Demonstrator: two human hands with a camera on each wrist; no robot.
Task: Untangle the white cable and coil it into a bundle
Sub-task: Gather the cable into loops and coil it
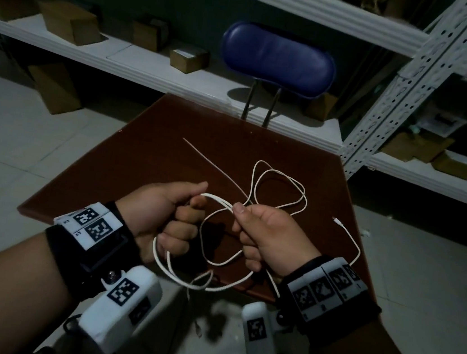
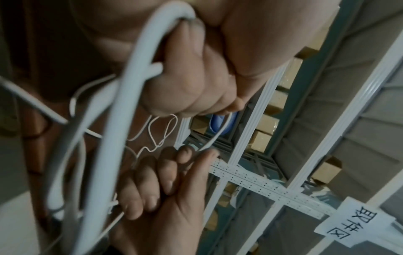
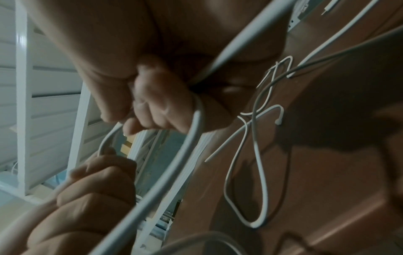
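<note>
Head view, left fingers: the left hand [image 1: 160,215] is curled in a fist round several strands of the white cable [image 1: 279,188], thumb laid over the top.
Right fingers: the right hand [image 1: 266,236] pinches the cable between thumb and forefinger; the other fingers are curled round a lower strand.
Between hands: a short doubled run of cable spans from fist to pinch, roughly left to right.
Held loops: they hang below both hands, past the near table edge.
Loose part: crossed loops lie on the table beyond the right hand; one connector end [image 1: 336,219] lies to the right, pointing away.
Surface: dark brown table [image 1: 147,148].
Room: blue chair [image 1: 277,60] behind the table; white metal shelving [image 1: 405,89] with cardboard boxes [image 1: 69,21]; pale tiled floor [image 1: 12,126].
</note>
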